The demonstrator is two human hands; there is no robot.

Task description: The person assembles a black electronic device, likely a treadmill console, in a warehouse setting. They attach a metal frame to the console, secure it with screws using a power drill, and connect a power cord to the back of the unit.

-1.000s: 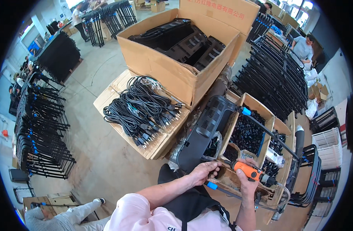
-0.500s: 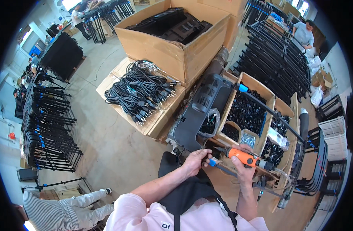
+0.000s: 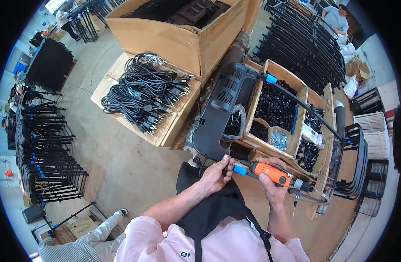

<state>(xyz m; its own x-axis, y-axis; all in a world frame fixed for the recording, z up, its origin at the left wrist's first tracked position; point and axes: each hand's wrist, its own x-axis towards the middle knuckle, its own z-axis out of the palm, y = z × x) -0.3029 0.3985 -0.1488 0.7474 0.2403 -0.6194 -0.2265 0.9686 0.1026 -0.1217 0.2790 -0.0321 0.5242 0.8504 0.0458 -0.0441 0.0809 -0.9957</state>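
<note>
Orange power driver (image 3: 274, 174) is right in front of the person, right hand (image 3: 272, 188) wrapped round it, left hand (image 3: 215, 176) pinched up by a blue-sleeved bar (image 3: 240, 170), can't tell on what. Just past that, a wooden bin (image 3: 267, 147) holds glossy black pieces (image 3: 274, 105) and small silvery bits (image 3: 279, 139). Floor (image 3: 130, 174) opens out past the smooth, round-cornered dark panel (image 3: 209, 133). Farther off, coiled cables (image 3: 141, 91) top a cardboard box (image 3: 176, 114).

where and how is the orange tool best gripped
Probably around the thick middle of the orange tool, from the wearer's near side, where the right hand grips it: it lies sideways, its dark nose points left, and the hose leaves the rear.
</note>
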